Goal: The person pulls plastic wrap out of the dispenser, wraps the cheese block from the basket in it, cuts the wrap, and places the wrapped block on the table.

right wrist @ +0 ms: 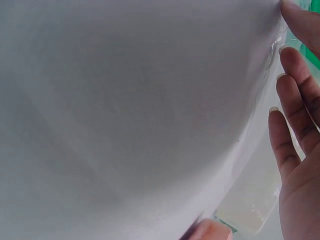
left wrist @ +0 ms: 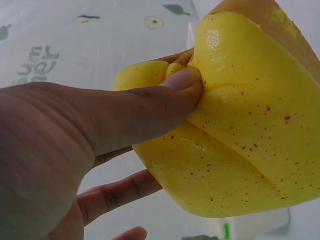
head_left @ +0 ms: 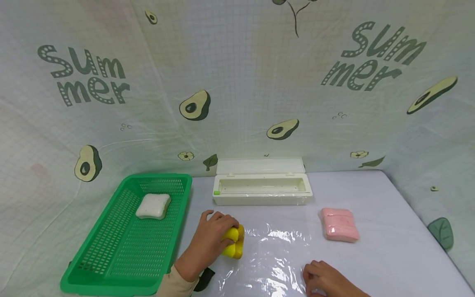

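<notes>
The yellow block [head_left: 238, 243] stands tilted over the left edge of the film, in the near middle of the table; whether its underside touches the film cannot be told. Its body is bright yellow with small red specks and a deep crease, and its border is orange-brown. The left grip [head_left: 213, 235], a bare hand, holds it from the left: the thumb presses into the yellow surface, denting it, and fingers reach behind. A beige sleeve [head_left: 177, 282] covers the forearm.

The film [head_left: 276, 264] is clear and lies spread on the table, wrinkled and shining. At its right near edge is the right grip [head_left: 324, 278], also a bare hand, its fingertips pointing down to that edge; whether they pinch the film or only rest there cannot be told.

Beyond the film stands the white box [head_left: 262, 199], long and low, with its lid [head_left: 260, 166] raised at the back and a small green tab [head_left: 217, 192] at the left of its front.

To the right, farther off than the right grip, lies the pink block [head_left: 339, 225], glossy on top. On the left sits the green basket [head_left: 126, 268], with a white block [head_left: 153, 206] in its far part. The table [head_left: 389, 231] is pale; behind it hangs a cloth [head_left: 237, 62] printed with avocados, leaves and "summer".
</notes>
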{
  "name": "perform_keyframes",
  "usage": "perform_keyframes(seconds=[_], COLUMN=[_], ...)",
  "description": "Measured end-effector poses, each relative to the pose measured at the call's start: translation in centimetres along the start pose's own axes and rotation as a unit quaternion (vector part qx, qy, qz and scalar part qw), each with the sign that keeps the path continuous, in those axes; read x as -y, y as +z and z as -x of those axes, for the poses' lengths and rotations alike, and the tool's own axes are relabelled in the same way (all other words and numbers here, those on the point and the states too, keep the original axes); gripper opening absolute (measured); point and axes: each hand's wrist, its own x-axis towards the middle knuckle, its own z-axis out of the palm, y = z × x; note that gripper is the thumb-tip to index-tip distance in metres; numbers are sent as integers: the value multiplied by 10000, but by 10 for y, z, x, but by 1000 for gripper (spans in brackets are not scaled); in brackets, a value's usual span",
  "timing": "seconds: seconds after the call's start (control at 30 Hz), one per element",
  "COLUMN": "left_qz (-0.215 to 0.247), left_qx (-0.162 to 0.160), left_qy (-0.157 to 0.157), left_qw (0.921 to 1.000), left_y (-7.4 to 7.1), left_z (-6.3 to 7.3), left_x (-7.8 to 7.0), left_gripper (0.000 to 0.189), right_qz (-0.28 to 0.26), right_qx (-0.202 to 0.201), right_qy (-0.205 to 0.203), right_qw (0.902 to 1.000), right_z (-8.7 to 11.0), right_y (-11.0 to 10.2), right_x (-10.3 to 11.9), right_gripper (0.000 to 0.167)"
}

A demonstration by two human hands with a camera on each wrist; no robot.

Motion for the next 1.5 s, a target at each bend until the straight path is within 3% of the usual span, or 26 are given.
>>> perform_keyframes(seconds=[0.17, 0.4, 0.9, 1.17, 1.5], left_qz=[146, 35, -678, -685, -880], left_qx=[354, 623, 858, 780, 1216], left_qy=[9, 44, 426, 521, 216], left_qw=[9993, 9980, 9931, 9932, 9884], left_y=[18, 34, 55, 78, 103], left_z=[-5, -13, -28, -35, -38], left_x=[-10, -29, -65, -69, -64], left_gripper=[36, 32, 36, 35, 45], right_qz=[3, -220, -318, -288, -439], right_qx=[36, 265, 463, 402, 666], right_qy=[18, 381, 481, 475, 685], right_qw=[10000, 9987, 9973, 9976, 9945], right_z=[-2, -5, -4, -2, -1], right_y=[-2, -6, -7, -6, -7], right_x=[1, 5, 3, 4, 6], right_gripper=[30, 26, 26, 27, 24])
